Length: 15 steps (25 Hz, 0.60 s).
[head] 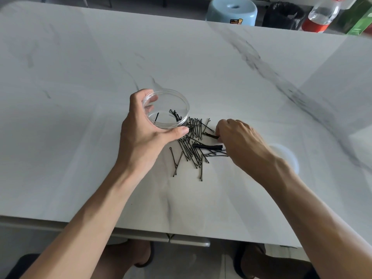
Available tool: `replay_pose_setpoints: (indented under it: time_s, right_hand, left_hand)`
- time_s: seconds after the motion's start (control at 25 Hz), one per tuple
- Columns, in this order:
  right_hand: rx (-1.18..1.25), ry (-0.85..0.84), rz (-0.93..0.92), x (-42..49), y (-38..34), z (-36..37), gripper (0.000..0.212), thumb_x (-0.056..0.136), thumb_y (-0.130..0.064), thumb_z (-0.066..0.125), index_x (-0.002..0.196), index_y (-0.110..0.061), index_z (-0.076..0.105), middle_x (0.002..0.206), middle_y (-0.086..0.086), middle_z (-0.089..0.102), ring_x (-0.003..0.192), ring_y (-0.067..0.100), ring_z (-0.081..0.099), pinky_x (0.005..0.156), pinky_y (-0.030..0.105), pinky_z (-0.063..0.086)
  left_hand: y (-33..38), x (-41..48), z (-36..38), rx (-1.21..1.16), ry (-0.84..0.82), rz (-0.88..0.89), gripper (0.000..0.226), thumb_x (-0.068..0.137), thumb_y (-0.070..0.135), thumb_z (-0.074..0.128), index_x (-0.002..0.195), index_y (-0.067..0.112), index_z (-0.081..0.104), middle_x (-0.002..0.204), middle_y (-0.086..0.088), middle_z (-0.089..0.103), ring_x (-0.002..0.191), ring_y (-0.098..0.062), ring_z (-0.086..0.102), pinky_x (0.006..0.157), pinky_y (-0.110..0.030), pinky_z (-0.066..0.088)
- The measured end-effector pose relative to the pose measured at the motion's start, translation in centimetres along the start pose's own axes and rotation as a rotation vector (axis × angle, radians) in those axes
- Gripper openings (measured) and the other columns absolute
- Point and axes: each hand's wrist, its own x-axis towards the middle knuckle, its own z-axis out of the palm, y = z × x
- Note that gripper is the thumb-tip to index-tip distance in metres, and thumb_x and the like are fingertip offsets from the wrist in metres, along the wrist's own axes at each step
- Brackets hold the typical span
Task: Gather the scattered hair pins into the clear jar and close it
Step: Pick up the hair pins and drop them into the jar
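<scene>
My left hand (141,135) grips the clear jar (173,101), which is open on top and tilted toward the pile. A few black hair pins (175,115) lie inside it. Just right of the jar, several black hair pins (193,150) lie scattered on the white marble table (80,77), with one thicker black clip (207,146) among them. My right hand (239,137) rests at the pile's right side, its fingertips pinched on a brownish hair pin (211,135). The clear lid (285,156) lies flat on the table, partly hidden behind my right wrist.
Beyond the far edge of the table stand a light blue stool (231,12), a black bag (283,15), a clear bottle with a red label (320,15) and a green box (360,19). My legs and sandals show below the near edge.
</scene>
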Motion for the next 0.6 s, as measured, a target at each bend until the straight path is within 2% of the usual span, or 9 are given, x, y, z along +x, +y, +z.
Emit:
replay_pose_setpoints:
  time_s: [0.2, 0.32, 0.36, 0.44, 0.48, 0.6]
  right_hand:
    - [-0.084, 0.030, -0.018, -0.1, -0.2, 0.5, 0.022, 0.083, 0.006, 0.045, 0.099, -0.007, 0.054, 0.093, 0.010, 0.056, 0.086, 0.032, 0.057, 0.070, 0.036, 0.044]
    - [0.250, 0.257, 0.045, 0.7, 0.0, -0.5, 0.014, 0.087, 0.003, 0.050, 0.095, -0.009, 0.052, 0.080, 0.005, 0.060, 0.068, 0.030, 0.056, 0.060, 0.038, 0.046]
    - [0.387, 0.337, 0.064, 1.0, -0.1, -1.3, 0.011, 0.089, -0.001, 0.053, 0.094, -0.010, 0.056, 0.077, 0.002, 0.061, 0.065, 0.025, 0.055, 0.059, 0.035, 0.046]
    - [0.560, 0.412, 0.019, 1.3, -1.2, -2.8, 0.006, 0.088, -0.005, 0.059, 0.090, -0.009, 0.063, 0.073, -0.002, 0.061, 0.062, 0.009, 0.053, 0.059, 0.019, 0.041]
    - [0.592, 0.397, -0.024, 1.4, -1.9, -3.3, 0.005, 0.086, -0.006, 0.063, 0.089, -0.009, 0.065, 0.072, -0.005, 0.060, 0.062, 0.003, 0.052, 0.059, 0.012, 0.038]
    - [0.594, 0.274, -0.131, 1.5, -3.4, -3.2, 0.008, 0.084, -0.008, 0.068, 0.088, -0.013, 0.071, 0.073, -0.011, 0.060, 0.065, -0.004, 0.050, 0.065, 0.008, 0.038]
  left_hand:
    - [0.0, -0.1, -0.1, 0.031, -0.017, 0.011, 0.090, 0.055, 0.032, 0.090, 0.130, 0.031, 0.040, 0.132, 0.015, 0.052, 0.123, -0.004, 0.050, 0.102, -0.026, 0.040]
    - [0.1, -0.2, 0.0, 0.083, -0.041, 0.027, 0.091, 0.056, 0.031, 0.092, 0.131, 0.029, 0.040, 0.130, 0.016, 0.052, 0.122, -0.003, 0.050, 0.100, -0.022, 0.039]
    - [0.1, -0.3, 0.0, 0.111, -0.053, 0.035, 0.092, 0.056, 0.031, 0.092, 0.131, 0.029, 0.040, 0.130, 0.016, 0.053, 0.121, -0.004, 0.050, 0.099, -0.020, 0.038]
    - [0.3, -0.4, 0.3, 0.158, -0.089, 0.060, 0.094, 0.054, 0.030, 0.093, 0.132, 0.027, 0.040, 0.129, 0.014, 0.053, 0.122, -0.006, 0.050, 0.099, -0.021, 0.039]
    - [0.3, -0.5, 0.5, 0.177, -0.113, 0.077, 0.095, 0.053, 0.029, 0.093, 0.132, 0.026, 0.040, 0.129, 0.013, 0.053, 0.123, -0.006, 0.050, 0.100, -0.023, 0.039]
    - [0.4, -0.8, 0.8, 0.216, -0.165, 0.112, 0.095, 0.054, 0.026, 0.092, 0.133, 0.024, 0.040, 0.132, 0.012, 0.054, 0.125, -0.006, 0.049, 0.100, -0.022, 0.039]
